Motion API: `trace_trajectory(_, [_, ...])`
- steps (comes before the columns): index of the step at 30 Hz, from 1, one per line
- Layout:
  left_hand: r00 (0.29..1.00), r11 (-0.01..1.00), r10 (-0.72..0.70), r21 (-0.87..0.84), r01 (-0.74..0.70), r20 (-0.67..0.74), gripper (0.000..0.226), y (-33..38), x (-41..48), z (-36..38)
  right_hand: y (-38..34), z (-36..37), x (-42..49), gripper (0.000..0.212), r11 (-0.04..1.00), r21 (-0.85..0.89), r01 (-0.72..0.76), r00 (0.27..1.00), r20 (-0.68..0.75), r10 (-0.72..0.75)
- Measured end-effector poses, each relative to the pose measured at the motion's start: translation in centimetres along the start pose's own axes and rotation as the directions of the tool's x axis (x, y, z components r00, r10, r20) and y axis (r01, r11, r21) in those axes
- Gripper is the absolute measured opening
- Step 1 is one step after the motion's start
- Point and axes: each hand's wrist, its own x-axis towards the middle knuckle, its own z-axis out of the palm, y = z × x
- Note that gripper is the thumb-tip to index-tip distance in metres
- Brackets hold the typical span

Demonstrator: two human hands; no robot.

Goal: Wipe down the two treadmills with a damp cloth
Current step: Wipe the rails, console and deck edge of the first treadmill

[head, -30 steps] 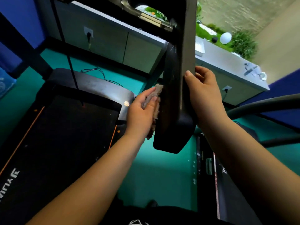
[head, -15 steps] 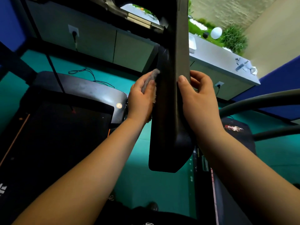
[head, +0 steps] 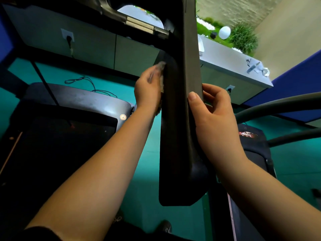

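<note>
Left hand (head: 149, 87) fingers gripping cloth (head: 160, 66), pressing it against treadmill arm (head: 178, 136); right hand (head: 215, 115) fingers clamping arm's edge

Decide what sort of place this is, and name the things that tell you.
Probably a gym or exercise room: a left treadmill and a right treadmill stand side by side on teal flooring, and the left hand wipes a handrail with a cloth while the right hand grips it.
</note>
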Motion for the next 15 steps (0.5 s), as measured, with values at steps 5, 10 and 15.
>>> trace_trajectory(5, [0.96,0.961,0.26,-0.068,-0.267,-0.104,0.026,2.6,-1.7,-0.4,-0.1,-0.1,0.0,0.023,1.0,0.013,-0.002,1.0,-0.003,0.002])
trace_trajectory(10, [0.937,0.935,0.349,0.053,-0.35,0.029,0.033,4.0,1.9,1.8,0.1,0.0,0.1,0.022,1.0,0.018,0.006,1.0,-0.007,-0.006])
trace_trajectory(15, [0.987,0.986,-0.155,0.063,0.152,0.049,0.032,-0.2,2.1,-0.2,0.1,-0.1,0.2,0.025,1.0,0.016,0.008,1.0,0.005,-0.008])
